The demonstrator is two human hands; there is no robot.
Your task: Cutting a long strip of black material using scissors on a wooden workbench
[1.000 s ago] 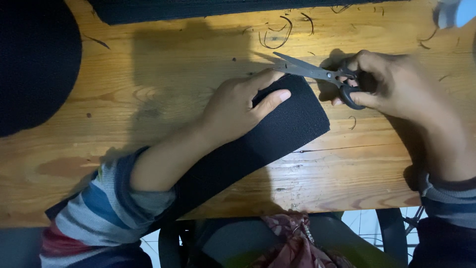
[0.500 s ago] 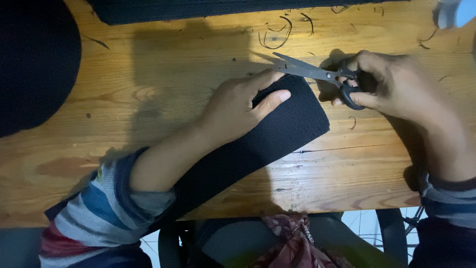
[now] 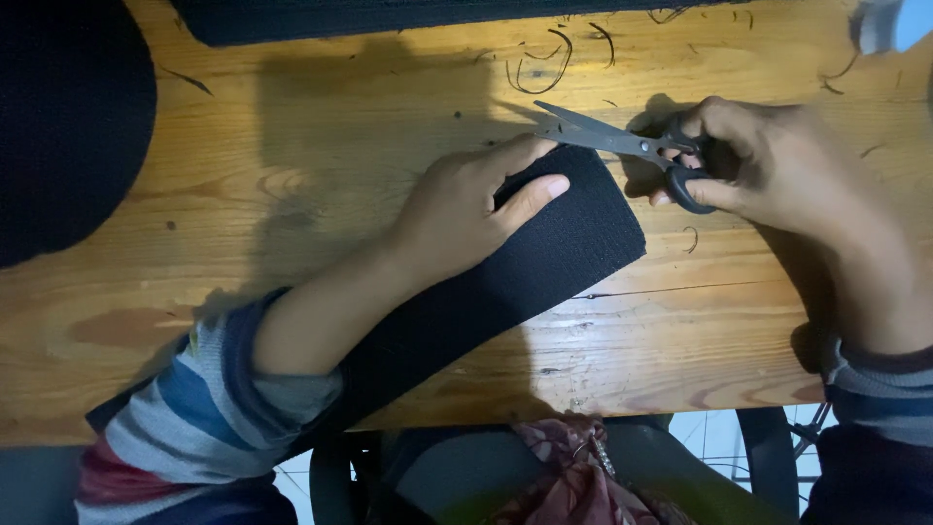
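A long strip of black textured fabric (image 3: pixel 544 262) lies diagonally across the wooden table (image 3: pixel 321 146), its lower end hanging over the near edge. My left hand (image 3: pixel 466 209) presses flat on the strip's upper end, fingers spread toward its top edge. My right hand (image 3: pixel 777 165) grips the dark handles of a pair of scissors (image 3: pixel 622 141). The blades point left and lie at the fabric's top edge, close to my left fingertips.
A large round black piece (image 3: pixel 68 126) covers the table's left side. Another dark sheet (image 3: pixel 389 15) runs along the far edge. Thin black offcut threads (image 3: pixel 539 68) are scattered behind the scissors. A chair and patterned cloth (image 3: pixel 573 476) show below the table edge.
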